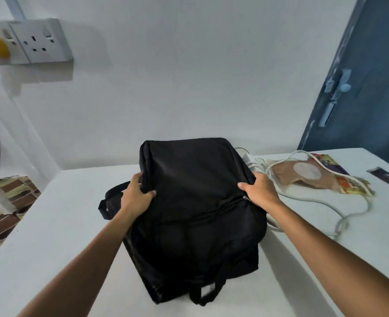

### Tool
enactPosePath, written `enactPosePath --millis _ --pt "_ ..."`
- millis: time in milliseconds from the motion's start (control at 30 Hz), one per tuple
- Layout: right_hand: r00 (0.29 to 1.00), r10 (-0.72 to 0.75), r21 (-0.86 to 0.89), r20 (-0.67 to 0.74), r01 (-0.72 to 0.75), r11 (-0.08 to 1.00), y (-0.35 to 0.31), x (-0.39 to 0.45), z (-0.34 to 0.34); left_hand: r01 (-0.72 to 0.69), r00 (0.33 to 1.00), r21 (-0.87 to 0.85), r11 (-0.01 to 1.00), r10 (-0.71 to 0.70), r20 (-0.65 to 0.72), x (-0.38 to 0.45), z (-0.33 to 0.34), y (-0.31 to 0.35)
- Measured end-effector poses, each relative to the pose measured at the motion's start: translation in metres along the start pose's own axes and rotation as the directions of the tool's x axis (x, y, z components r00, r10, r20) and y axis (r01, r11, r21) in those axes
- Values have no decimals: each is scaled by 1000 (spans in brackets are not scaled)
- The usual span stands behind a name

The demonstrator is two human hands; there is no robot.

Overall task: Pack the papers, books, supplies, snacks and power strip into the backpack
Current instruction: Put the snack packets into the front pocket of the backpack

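Backpack [195, 209] lies flat in the middle of the white worktop [58, 236], zip track running across it, puller [245, 198] sitting right by my right hand [261, 191]. Both hands are on it: left hand [135, 195] has fingers curled over the left edge with a fold of fabric bunched under the thumb, right hand clamps the right edge the same way. So each grip is clenched on the bag, nothing else held. Main compartment looks closed from here, can't tell if anything's inside. To the right, just beside the bag: white power strip [249, 159] mostly hidden behind it, its cable [340, 223] looping loose across the worktop and over a brown snack packet [303, 175]. More colourful wrappers [330, 163] under that. A dark strip [385, 176] lies further right, can't ID it. Papers and books not in view. Risks: cable runs against the bag's right side, so if I lift or rotate the bag it could snag and drag the strip and snacks off the edge. Thin fabric is floppy, so the opening may collapse when I go one-handed for loading. Left strap [111, 202] trails loose and could catch.
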State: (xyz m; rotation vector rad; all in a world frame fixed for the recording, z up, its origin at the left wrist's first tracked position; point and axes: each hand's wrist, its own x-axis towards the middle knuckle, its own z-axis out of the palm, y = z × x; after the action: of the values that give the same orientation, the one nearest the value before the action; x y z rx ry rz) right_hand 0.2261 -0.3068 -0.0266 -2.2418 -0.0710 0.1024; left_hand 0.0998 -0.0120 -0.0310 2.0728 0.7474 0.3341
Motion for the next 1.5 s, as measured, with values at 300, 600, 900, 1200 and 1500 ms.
enactPosePath --millis 300,600,900,1200,1500 --pt "980 -193 -535 -44 140 833 -9 -3 -7 -243 953 661 710 301 27 6 11 28" --pt "953 -301 -595 13 250 764 -8 -15 -26 -770 635 461 441 457 623 -32 56 51" --pt "924 -329 -340 -197 250 907 50 -8 -97 -598 710 282 750 333 621 -9 42 86" --pt "982 -16 -689 -191 -122 715 153 45 -173 -530 749 211 822 337 570 9 26 146" --pt "982 -139 -862 -127 -40 505 179 89 -185 -426 820 227 876 267 507 3 30 154"
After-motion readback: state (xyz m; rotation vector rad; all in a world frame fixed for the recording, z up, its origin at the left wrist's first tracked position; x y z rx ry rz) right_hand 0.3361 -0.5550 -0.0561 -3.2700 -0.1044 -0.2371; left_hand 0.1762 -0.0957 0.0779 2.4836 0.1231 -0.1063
